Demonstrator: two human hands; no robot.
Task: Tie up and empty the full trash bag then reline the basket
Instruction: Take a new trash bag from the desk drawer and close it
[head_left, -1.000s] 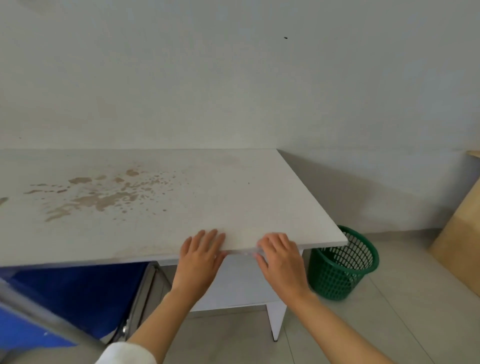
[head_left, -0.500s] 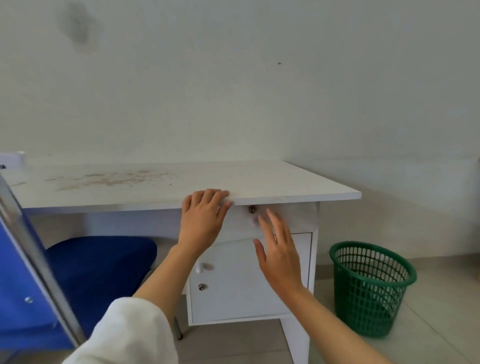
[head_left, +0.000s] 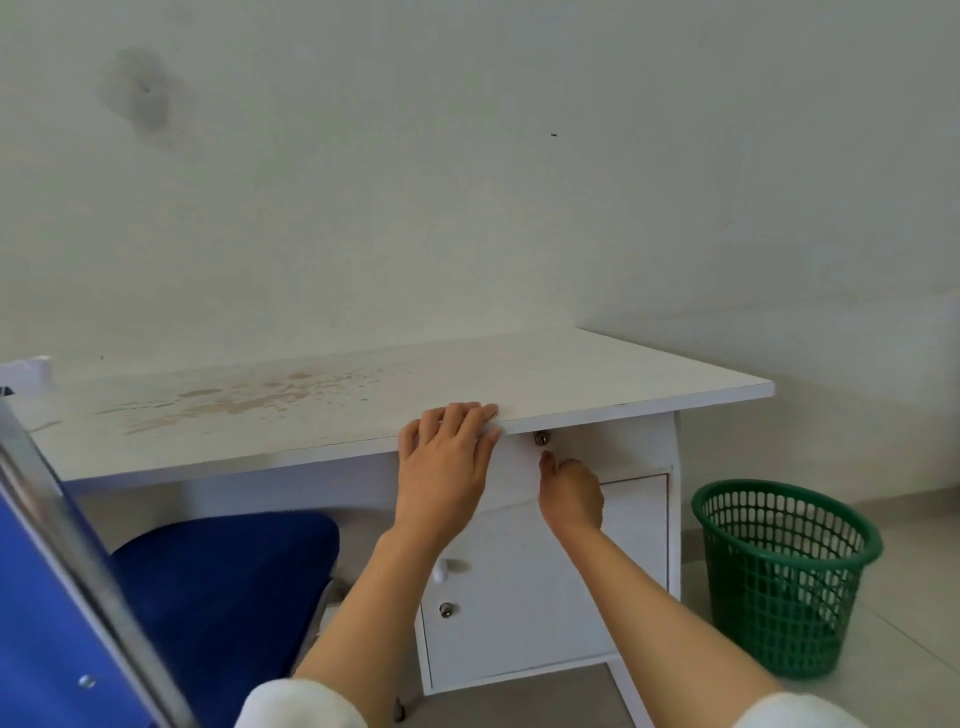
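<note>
The green mesh basket (head_left: 784, 582) stands on the floor right of the white desk (head_left: 623, 379), with no liner or trash bag in sight. My left hand (head_left: 447, 457) rests flat on the desk's front edge, fingers straight over the top. My right hand (head_left: 571, 493) is against the drawer front (head_left: 634, 452) just below the desk top. Its fingers curl at the drawer's lower edge, the thumb points up toward the small metal lock (head_left: 541, 439), and the fingertips are hidden.
A cabinet door (head_left: 519, 613) with a white knob and a lock sits below the drawer. A blue chair (head_left: 218, 587) with a metal frame fills the lower left, partly under the desk. Brown stains mark the desk top. Tiled floor surrounds the basket.
The view dropped from above the desk to its front. My right hand left the desk edge, lay flat on the drawer front, and now curls there. My left hand stayed on the edge.
</note>
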